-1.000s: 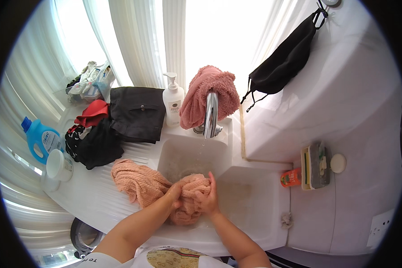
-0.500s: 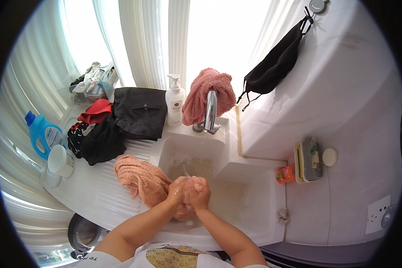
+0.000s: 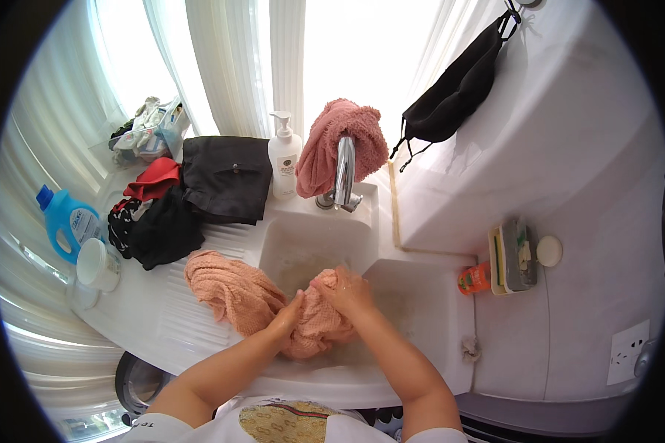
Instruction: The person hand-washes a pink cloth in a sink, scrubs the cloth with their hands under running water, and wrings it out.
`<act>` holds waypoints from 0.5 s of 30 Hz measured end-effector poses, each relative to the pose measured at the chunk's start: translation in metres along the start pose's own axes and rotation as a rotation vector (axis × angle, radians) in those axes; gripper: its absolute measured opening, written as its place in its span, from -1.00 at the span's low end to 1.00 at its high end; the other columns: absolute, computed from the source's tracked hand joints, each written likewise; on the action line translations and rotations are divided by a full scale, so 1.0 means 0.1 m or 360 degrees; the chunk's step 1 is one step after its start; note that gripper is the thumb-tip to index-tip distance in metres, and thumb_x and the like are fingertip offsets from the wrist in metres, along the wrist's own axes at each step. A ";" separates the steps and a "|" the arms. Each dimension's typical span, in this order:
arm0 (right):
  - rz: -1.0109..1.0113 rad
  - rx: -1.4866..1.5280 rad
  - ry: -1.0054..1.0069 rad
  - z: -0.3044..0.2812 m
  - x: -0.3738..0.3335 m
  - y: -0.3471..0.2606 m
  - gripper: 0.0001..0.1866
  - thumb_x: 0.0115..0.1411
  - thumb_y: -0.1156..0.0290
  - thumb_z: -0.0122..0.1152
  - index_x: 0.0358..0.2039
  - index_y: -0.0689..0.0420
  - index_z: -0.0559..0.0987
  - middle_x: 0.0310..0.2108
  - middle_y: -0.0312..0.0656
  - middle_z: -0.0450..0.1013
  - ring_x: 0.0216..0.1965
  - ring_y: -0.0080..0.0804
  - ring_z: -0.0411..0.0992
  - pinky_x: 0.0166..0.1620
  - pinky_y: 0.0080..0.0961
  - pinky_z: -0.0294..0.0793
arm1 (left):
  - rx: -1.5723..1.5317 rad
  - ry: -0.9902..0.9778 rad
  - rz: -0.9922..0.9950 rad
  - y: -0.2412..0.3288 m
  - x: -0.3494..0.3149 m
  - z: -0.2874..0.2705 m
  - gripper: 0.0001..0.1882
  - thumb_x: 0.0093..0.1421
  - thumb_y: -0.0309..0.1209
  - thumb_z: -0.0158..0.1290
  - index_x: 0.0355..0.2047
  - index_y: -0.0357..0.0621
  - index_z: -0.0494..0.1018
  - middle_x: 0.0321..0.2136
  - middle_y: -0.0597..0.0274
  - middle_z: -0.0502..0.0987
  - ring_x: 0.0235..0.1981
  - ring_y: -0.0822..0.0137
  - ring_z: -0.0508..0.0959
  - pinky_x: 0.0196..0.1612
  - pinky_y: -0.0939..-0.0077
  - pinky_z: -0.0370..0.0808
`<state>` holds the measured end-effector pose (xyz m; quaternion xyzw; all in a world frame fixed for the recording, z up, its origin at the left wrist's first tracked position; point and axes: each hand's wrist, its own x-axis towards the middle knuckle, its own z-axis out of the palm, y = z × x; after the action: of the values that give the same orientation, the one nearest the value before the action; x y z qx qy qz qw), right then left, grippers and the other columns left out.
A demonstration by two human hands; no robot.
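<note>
A wet peach towel lies partly on the ribbed drainboard and partly over the white sink, where it is bunched up. My right hand is closed on the upper part of this bunch, with the fingers curled over it. Lower on the left side, my left hand grips the towel with its thumb up; its other fingers are mostly hidden by the cloth. Cloudy water shows in the basin under the towel. Beyond my hands stands a chrome faucet.
A dusty-pink towel hangs over the faucet, beside a white pump bottle. Dark folded garments, a black cloth bundle, a blue detergent jug and a white tub stand left. A sponge holder is on the right wall.
My hands were close together, wringing the bunched towel under a thin stream of water. Now they are apart, the right farther right and forward, and more towel shows between them.
</note>
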<state>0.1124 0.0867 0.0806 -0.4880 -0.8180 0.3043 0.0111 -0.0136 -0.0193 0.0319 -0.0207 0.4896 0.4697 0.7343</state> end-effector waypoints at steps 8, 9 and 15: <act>-0.0293 -0.0167 0.0207 1.01 0.25 0.78 -0.35 0.12 0.00 0.12 0.22 -0.14 0.28 0.31 0.09 -0.08 0.31 0.14 -0.11 0.26 0.02 0.00 | 0.2782 0.0357 0.0675 0.16 -0.17 0.12 -0.22 0.04 -0.18 0.15 0.21 -0.17 0.09 0.27 -0.27 -0.10 0.24 -0.29 0.05 0.17 0.01 0.26; -0.0139 -0.0339 0.0191 1.15 0.18 0.85 -0.37 0.14 -0.02 0.10 0.23 -0.18 0.28 0.33 0.06 -0.12 0.33 0.12 -0.16 0.26 0.03 -0.01 | 0.2892 0.0403 0.0699 0.17 -0.05 0.14 -0.21 0.05 -0.19 0.13 0.23 -0.13 0.06 0.28 -0.23 -0.13 0.26 -0.28 0.00 0.19 -0.03 0.19; -0.0100 -0.0357 -0.0655 1.27 0.23 0.78 -0.34 0.20 -0.19 -0.13 0.30 -0.41 0.08 0.40 -0.25 -0.28 0.38 0.01 -0.37 0.29 0.18 -0.23 | 0.3335 0.0536 0.0278 0.03 0.87 -0.15 -0.15 0.10 -0.10 0.06 0.33 0.05 -0.07 0.35 -0.07 -0.30 0.35 -0.19 -0.26 0.27 -0.23 -0.14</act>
<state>0.1223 0.0697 -0.0686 -0.3883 -0.8464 0.3041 -0.2009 -0.0190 0.0333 -0.0393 0.5922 0.7446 -0.1439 0.2723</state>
